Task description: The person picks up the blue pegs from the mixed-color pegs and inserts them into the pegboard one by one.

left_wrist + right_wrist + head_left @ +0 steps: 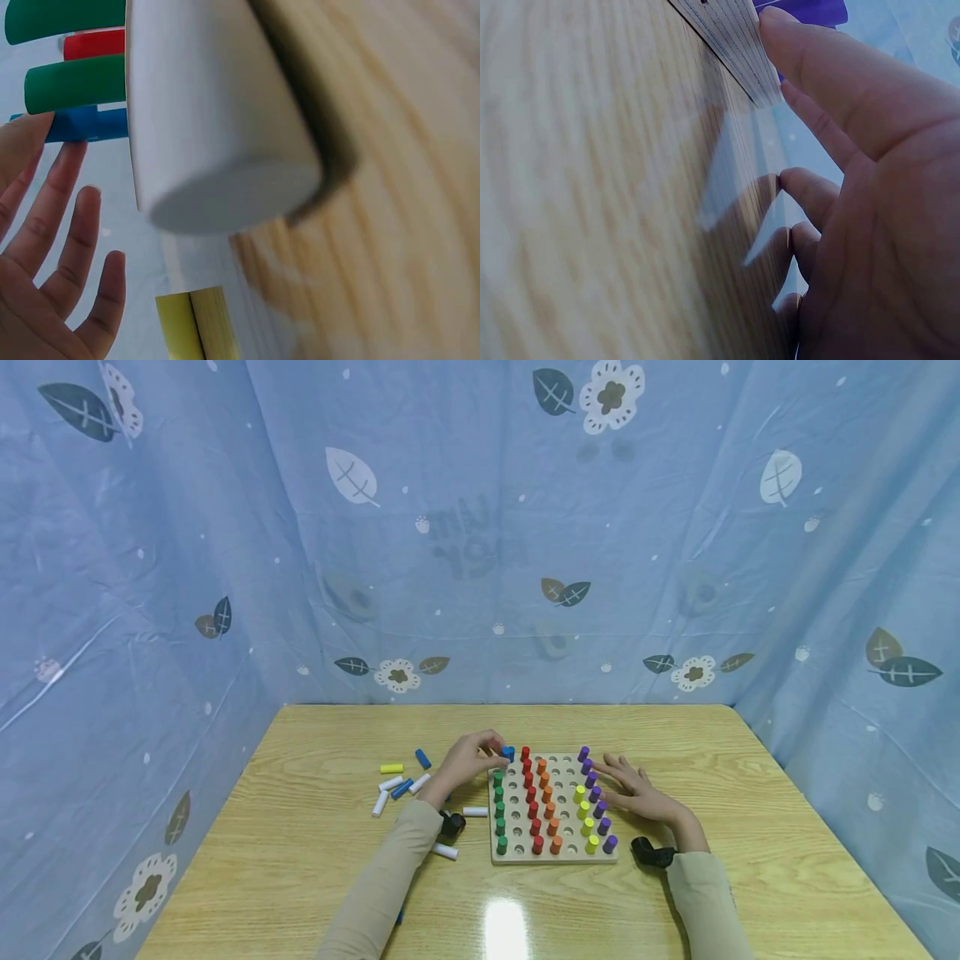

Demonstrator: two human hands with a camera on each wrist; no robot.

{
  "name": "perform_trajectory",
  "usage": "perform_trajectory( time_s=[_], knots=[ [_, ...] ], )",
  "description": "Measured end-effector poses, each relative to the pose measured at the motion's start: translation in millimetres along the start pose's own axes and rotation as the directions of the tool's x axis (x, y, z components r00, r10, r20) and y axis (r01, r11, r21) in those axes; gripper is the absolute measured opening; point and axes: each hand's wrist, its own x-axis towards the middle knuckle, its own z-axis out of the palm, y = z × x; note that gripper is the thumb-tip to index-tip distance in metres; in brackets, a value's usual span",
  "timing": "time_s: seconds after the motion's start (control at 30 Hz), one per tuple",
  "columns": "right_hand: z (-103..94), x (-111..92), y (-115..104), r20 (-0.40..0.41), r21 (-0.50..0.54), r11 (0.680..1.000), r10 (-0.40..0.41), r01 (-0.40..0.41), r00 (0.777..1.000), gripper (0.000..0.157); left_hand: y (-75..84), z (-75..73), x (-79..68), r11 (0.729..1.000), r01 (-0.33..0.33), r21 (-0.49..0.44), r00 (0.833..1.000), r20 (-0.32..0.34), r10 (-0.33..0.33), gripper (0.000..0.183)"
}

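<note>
A pale wooden peg board [553, 859] lies on the table with upright pegs in columns of green, red, orange, yellow and purple. At its far left corner my left hand [465, 760] pinches a blue peg [67, 126] between thumb and fingertips, the other fingers spread. Another blue peg [114, 124] overlaps it in the left wrist view. Beside the board's right edge is my right hand [637, 795], its fingers extended over the table. In the right wrist view, its thumb [817, 60] lies against the board's side, close to a purple peg [810, 11].
Left of the board lie loose pegs: a yellow peg [392, 768], several white ones such as one white peg [380, 802], and blue ones including a blue peg [423, 759]. A white peg [476, 812] lies near the board's left edge. A patterned blue curtain [480, 527] surrounds the table.
</note>
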Motion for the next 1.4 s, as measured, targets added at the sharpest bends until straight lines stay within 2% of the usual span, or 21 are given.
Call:
perform_trajectory(
  time_s=[0.7, 0.87, 1.4],
  knots=[
    [0.3, -0.5, -0.6, -0.002, -0.008, 1.000, -0.007, 0.007, 1.000, 0.055, 5.7, 4.4, 1.8, 1.000, -0.005, 0.022, 0.997, 0.072, 0.004, 0.025],
    [0.5, -0.7, 0.2, 0.003, 0.001, 1.000, -0.013, 0.013, 1.000, 0.054, 5.4, 5.0, 2.5, 0.999, 0.010, 0.031, 0.996, 0.087, -0.013, 0.025],
    [0.0, -0.6, -0.6, 0.006, 0.013, 1.000, -0.015, 0.015, 1.000, 0.055, 4.3, 5.1, 4.7, 0.999, 0.018, 0.027, 0.994, 0.103, -0.020, 0.024]
  ],
)
